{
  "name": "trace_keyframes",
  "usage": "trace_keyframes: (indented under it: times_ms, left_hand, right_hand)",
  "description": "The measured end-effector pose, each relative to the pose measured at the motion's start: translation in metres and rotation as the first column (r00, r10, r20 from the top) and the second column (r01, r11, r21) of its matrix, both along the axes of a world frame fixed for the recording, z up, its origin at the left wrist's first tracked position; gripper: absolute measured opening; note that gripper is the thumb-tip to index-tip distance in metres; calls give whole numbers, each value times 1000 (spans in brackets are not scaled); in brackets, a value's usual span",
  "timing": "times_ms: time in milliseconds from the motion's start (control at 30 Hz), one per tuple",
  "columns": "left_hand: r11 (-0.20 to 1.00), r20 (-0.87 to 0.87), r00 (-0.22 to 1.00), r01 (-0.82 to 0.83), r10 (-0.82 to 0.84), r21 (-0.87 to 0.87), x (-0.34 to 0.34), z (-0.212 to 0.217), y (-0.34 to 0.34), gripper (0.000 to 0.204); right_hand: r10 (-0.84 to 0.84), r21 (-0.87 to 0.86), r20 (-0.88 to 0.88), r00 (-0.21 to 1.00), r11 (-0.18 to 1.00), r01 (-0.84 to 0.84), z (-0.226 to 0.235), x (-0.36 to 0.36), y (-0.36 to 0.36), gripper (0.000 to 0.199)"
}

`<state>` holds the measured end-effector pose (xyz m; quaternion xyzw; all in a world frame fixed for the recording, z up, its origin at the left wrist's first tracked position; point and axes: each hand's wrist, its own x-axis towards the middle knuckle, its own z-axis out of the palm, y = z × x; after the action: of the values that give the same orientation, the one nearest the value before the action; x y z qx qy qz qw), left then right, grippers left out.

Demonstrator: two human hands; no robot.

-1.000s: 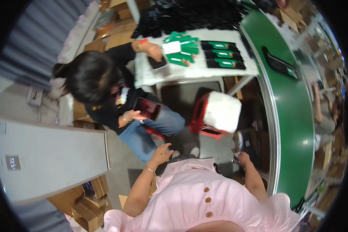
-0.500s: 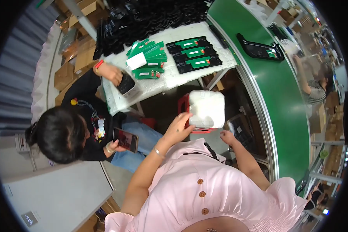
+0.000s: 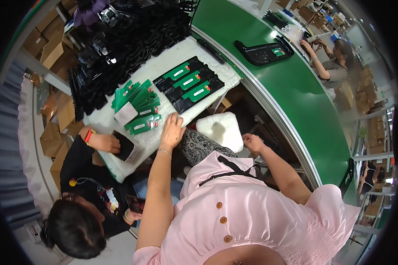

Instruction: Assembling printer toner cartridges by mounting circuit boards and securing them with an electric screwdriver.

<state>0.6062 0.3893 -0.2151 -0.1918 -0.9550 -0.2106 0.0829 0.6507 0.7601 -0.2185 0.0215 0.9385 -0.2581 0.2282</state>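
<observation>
My left hand (image 3: pixel 172 131) rests on the near edge of the foam-covered white table (image 3: pixel 191 48), fingers stretched out and holding nothing visible. Just beyond it, several green circuit boards (image 3: pixel 139 104) lie fanned in a pile with a white card (image 3: pixel 125 114) on top. Three black plastic housings (image 3: pixel 174 100), each with a green board, lie side by side farther right. My right hand (image 3: pixel 253 144) is at the right edge of a white padded stool (image 3: pixel 220 128). Its fingers are curled; whatever may be in them is hidden.
A co-worker (image 3: pixel 88 190) sits at the left, one hand on a black block (image 3: pixel 124 148), the other holding a phone (image 3: pixel 135 204). A black housing (image 3: pixel 265 51) lies on the green conveyor belt (image 3: pixel 292 95). Black parts (image 3: pixel 119 57) are heaped behind the table. Another person (image 3: pixel 334 66) works beyond the belt.
My left hand has left the stool and moved to the table's edge. My view has turned and come nearer the table. A patterned trouser leg now shows beside the stool.
</observation>
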Motion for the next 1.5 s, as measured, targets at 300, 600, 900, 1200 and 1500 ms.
trace_keyframes:
  times_ms: [300,600,900,1200,1500]
  left_hand:
    - [999,-76,997,-7,10,49,-6,-11,-2,30]
    - [998,-21,999,-47,47,-29,-6,4,0,26]
    - [937,40,946,-312,321,-155,-4,4,20,27]
    - [408,-212,376,-903,902,136,-11,57,65,17]
    - [649,-124,666,-641,736,409,-135,189,-90,18]
  right_hand:
    - [530,293,-577,621,844,-448,74,-168,-52,83]
    - [867,272,-490,96,256,-927,53,-274,-168,73]
    - [808,225,-578,-115,23,-974,34,-360,-215,74]
    - [626,237,-714,-314,-206,-949,71,-371,-235,57]
    - [322,292,-907,-272,15,-956,182,-403,-278,25]
